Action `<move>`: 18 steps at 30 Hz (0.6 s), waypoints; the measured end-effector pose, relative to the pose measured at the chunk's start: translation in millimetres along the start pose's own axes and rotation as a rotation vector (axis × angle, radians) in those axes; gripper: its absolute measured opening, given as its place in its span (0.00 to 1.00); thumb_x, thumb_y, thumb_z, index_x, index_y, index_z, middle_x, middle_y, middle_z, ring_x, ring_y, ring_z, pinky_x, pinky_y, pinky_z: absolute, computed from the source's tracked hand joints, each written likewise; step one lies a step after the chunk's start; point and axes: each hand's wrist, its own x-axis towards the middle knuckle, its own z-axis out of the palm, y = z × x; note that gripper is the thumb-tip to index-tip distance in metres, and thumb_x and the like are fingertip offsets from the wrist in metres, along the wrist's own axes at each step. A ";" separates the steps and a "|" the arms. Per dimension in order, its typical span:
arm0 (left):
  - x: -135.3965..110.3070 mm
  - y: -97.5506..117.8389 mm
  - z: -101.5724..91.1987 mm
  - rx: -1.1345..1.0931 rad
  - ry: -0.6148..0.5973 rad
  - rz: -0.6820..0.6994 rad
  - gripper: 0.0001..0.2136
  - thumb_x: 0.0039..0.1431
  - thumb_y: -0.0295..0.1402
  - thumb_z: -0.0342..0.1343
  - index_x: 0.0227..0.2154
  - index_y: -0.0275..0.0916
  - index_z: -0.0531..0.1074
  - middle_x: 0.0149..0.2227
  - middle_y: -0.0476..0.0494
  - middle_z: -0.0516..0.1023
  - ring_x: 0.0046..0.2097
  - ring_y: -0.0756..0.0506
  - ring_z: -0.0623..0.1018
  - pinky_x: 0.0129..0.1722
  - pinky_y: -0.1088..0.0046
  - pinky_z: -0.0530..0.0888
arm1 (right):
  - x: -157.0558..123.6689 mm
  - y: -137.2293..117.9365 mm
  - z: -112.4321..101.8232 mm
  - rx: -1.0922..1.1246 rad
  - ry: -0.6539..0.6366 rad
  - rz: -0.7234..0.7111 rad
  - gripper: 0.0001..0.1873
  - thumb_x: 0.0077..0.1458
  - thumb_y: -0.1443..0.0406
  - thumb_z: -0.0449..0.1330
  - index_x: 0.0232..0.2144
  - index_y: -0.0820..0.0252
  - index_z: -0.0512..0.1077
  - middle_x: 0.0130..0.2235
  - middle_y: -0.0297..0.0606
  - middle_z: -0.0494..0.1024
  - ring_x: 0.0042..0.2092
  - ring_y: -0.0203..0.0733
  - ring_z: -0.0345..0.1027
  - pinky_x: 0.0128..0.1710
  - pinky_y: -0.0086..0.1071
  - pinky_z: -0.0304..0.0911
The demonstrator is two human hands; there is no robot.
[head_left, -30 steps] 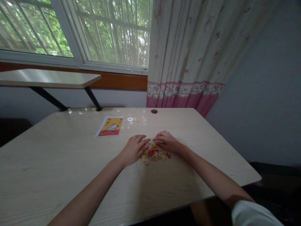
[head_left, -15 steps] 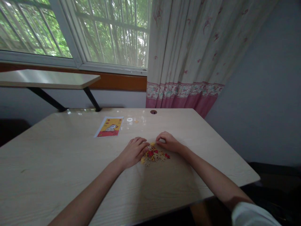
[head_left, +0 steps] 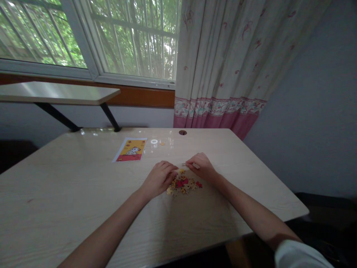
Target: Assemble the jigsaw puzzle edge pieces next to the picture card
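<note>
A small heap of jigsaw puzzle pieces, yellow, red and tan, lies on the table between my two hands. At its left edge rests my left hand, palm down, with the fingers loosely bent and reaching over the pieces. My right hand is just beyond the heap on the right. Its fingers are pinched on a puzzle piece, seen edge-on and mostly covered by the fingers. Left of the heap and farther back lies a printed picture sheet with a white cartoon animal on yellow and red.
The pale wooden table has a round cable hole near its back edge. A small yellow piece lies by the sheet. A raised shelf stands at the back left; a curtain hangs beside the window.
My right hand has turned and lifted slightly away from the heap, with a piece now showing in its fingers. The left hand has shifted only a little, its fingers curling slightly.
</note>
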 end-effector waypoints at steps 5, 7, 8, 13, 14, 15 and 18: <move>2.3 5.7 3.6 -0.182 0.166 -0.106 0.10 0.58 0.37 0.52 0.38 0.38 0.73 0.38 0.42 0.77 0.42 0.44 0.72 0.44 0.66 0.69 | -2.6 -11.7 0.9 -0.011 0.065 -0.145 0.12 0.61 0.59 0.51 0.35 0.54 0.74 0.29 0.35 0.74 0.33 0.35 0.65 0.37 0.32 0.54; 3.1 8.7 3.5 -0.241 0.184 -0.123 0.10 0.57 0.38 0.52 0.36 0.39 0.74 0.36 0.43 0.77 0.40 0.45 0.73 0.42 0.67 0.70 | -4.1 -14.4 2.3 -0.028 0.040 -0.165 0.12 0.61 0.59 0.51 0.35 0.52 0.74 0.30 0.34 0.74 0.33 0.34 0.65 0.37 0.32 0.53; 3.4 10.2 2.9 -0.271 0.188 -0.129 0.10 0.57 0.38 0.52 0.34 0.39 0.75 0.35 0.43 0.78 0.40 0.45 0.73 0.42 0.68 0.70 | -4.7 -14.9 2.9 -0.036 0.029 -0.170 0.12 0.61 0.59 0.51 0.35 0.51 0.74 0.30 0.34 0.73 0.32 0.34 0.64 0.37 0.32 0.53; 4.3 16.0 -1.7 -0.418 0.180 -0.192 0.11 0.54 0.40 0.54 0.33 0.39 0.75 0.34 0.43 0.78 0.39 0.45 0.74 0.41 0.69 0.70 | -5.6 -12.8 3.7 -0.059 0.012 -0.154 0.10 0.60 0.60 0.53 0.37 0.50 0.74 0.30 0.34 0.73 0.33 0.34 0.65 0.37 0.32 0.52; 4.3 16.4 -1.5 -0.446 0.180 -0.217 0.11 0.54 0.40 0.54 0.33 0.39 0.76 0.34 0.43 0.78 0.38 0.45 0.74 0.40 0.69 0.70 | -5.3 -12.3 3.9 -0.060 0.018 -0.155 0.10 0.60 0.60 0.53 0.37 0.50 0.74 0.30 0.34 0.73 0.33 0.34 0.65 0.37 0.32 0.52; 4.3 16.3 -0.7 -0.479 0.182 -0.246 0.12 0.54 0.40 0.55 0.33 0.38 0.76 0.33 0.43 0.78 0.38 0.45 0.74 0.39 0.70 0.70 | -5.0 -12.1 4.2 -0.061 0.028 -0.156 0.10 0.60 0.59 0.53 0.37 0.50 0.74 0.30 0.34 0.74 0.33 0.34 0.64 0.37 0.32 0.52; 3.5 13.1 5.9 -0.624 0.199 -0.329 0.13 0.52 0.41 0.56 0.34 0.36 0.75 0.32 0.43 0.77 0.34 0.46 0.74 0.34 0.72 0.70 | -3.8 -13.4 5.9 -0.061 0.052 -0.154 0.10 0.60 0.58 0.53 0.37 0.50 0.74 0.29 0.33 0.74 0.32 0.33 0.64 0.37 0.32 0.52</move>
